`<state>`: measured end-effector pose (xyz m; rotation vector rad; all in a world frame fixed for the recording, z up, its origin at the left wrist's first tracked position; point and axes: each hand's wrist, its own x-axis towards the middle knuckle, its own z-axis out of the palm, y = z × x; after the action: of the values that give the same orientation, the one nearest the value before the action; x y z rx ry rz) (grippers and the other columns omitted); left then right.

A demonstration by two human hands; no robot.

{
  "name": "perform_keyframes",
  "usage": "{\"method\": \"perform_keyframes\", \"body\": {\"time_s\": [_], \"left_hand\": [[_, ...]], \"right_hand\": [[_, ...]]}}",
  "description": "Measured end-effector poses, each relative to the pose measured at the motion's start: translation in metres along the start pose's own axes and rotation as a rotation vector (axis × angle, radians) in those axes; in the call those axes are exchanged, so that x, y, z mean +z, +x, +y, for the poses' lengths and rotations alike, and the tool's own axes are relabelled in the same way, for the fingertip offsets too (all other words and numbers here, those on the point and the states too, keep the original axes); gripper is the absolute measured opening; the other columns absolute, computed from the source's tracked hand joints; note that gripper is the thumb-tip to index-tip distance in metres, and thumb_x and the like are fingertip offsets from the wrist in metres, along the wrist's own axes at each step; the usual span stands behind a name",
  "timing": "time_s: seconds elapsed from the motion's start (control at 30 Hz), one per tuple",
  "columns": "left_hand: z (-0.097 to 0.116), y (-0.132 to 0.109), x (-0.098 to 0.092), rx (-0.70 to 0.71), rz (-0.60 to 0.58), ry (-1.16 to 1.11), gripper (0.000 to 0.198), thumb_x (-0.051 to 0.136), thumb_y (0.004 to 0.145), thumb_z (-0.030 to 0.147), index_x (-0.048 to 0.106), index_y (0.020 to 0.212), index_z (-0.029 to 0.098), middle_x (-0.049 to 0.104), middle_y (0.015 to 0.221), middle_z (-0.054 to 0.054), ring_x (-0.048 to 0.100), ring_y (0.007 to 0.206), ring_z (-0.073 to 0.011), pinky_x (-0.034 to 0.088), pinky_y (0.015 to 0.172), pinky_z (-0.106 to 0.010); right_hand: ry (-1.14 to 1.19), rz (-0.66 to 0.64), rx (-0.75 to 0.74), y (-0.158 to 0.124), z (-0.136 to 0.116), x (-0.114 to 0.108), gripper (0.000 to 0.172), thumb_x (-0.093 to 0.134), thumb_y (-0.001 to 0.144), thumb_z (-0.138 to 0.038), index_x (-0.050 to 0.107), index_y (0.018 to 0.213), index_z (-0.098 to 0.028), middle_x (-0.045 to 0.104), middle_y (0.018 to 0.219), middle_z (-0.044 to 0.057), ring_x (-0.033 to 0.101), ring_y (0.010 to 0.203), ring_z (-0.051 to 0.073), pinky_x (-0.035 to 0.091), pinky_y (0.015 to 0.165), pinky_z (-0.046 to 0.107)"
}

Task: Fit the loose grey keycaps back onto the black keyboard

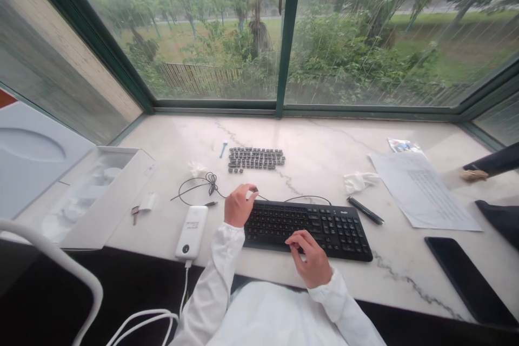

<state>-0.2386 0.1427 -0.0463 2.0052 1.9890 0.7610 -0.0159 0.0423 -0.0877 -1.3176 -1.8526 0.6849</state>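
A black keyboard point(308, 227) lies on the marble-patterned ledge in front of me. My left hand point(239, 205) is over its upper left corner, thumb and fingers pinched on a small dark keycap point(254, 190). Over the keyboard's lower edge is my right hand point(310, 259), its fingers curled in and the thumb close to them; anything between the fingertips is too small to make out. Beyond the keyboard, loose dark keycaps point(255, 159) are laid out in rows. A small blue-handled tool point(223, 149) lies just left of those rows.
Left of the keyboard are a coiled black cable point(211, 184), a white power bank point(192, 232), a key point(135, 215) and an open white box point(101, 194). A black pen point(365, 211), crumpled white gloves point(360, 181), a printed sheet point(425, 189) and a phone point(470, 281) lie rightward.
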Motion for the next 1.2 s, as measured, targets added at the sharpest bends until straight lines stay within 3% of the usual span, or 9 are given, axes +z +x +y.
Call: {"method": "perform_keyframes", "body": {"time_s": [0.17,0.33,0.57,0.93,1.2], "left_hand": [[-0.004,-0.064,-0.011,0.021,-0.079,-0.121,0.020,0.054,0.086,0.035,0.064,0.101,0.027,0.068,0.101,0.001,0.063,0.081,-0.0130,0.048,0.070,-0.023],[-0.015,-0.093,-0.013,0.007,-0.201,-0.105,0.018,0.058,0.083,0.038,0.066,0.096,0.028,0.067,0.098,0.002,0.062,0.078,-0.0116,0.047,0.066,-0.021],[-0.020,-0.100,-0.007,-0.029,-0.313,-0.083,0.021,0.058,0.083,0.040,0.068,0.096,0.028,0.067,0.098,0.001,0.062,0.084,-0.0121,0.045,0.070,-0.021],[-0.023,-0.101,-0.004,-0.006,-0.315,-0.102,0.019,0.058,0.083,0.039,0.069,0.095,0.029,0.067,0.098,0.003,0.062,0.081,-0.0113,0.044,0.067,-0.021],[-0.016,-0.096,-0.007,-0.018,-0.370,0.047,0.017,0.057,0.084,0.038,0.068,0.095,0.032,0.066,0.100,0.004,0.063,0.082,-0.0112,0.042,0.066,-0.022]], "right_hand": [[-0.066,-0.174,-0.078,0.007,-0.008,0.022,0.021,0.043,0.084,-0.012,0.060,0.086,-0.023,0.058,0.091,0.003,0.055,0.073,0.013,0.042,0.069,0.026],[-0.187,-0.228,-0.132,0.013,-0.012,0.037,0.016,0.048,0.083,-0.013,0.061,0.087,-0.022,0.060,0.089,0.003,0.054,0.080,0.015,0.035,0.073,0.028],[-0.266,-0.247,-0.127,0.030,-0.018,0.047,0.013,0.049,0.088,-0.021,0.061,0.088,-0.023,0.062,0.089,0.003,0.053,0.083,0.016,0.031,0.078,0.030],[-0.294,-0.255,-0.146,0.024,-0.017,0.054,0.012,0.051,0.086,-0.019,0.060,0.091,-0.023,0.060,0.092,0.003,0.050,0.087,0.017,0.030,0.079,0.030],[-0.278,-0.249,-0.145,0.024,-0.018,0.054,0.012,0.050,0.087,-0.019,0.061,0.092,-0.023,0.059,0.092,0.003,0.050,0.087,0.016,0.030,0.079,0.030]]}}
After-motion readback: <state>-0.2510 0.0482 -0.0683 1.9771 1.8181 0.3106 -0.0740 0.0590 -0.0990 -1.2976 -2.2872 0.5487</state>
